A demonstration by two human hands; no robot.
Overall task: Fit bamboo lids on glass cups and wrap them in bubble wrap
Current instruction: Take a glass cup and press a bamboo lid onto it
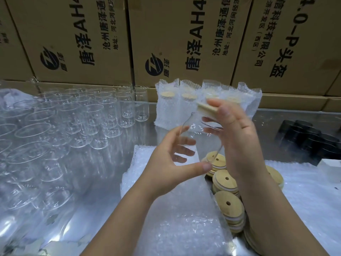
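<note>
Two hands meet above the middle of the metal table (287,126): the left hand (171,163) grips a tilted glass cup (199,137), and the right hand (234,130) pinches a bamboo lid (206,109) just above its mouth. Printed cartons (83,39) line the far edge.

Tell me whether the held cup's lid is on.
Not seated: right hand holds the bamboo lid tilted at the mouth of the glass cup.

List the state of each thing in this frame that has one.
Glass cup: tilted, in the air, gripped by left hand, no lid on.
Bamboo lid: pinched by right hand, at the cup's upper end, not seated.
Loose cups: upright, open, unwrapped.
Wrapped cups: lidded, upright in bubble wrap.
Spare lids: stacked loose.
Bubble wrap pile: flat, unused.
Cardboard boxes: shut.
</note>
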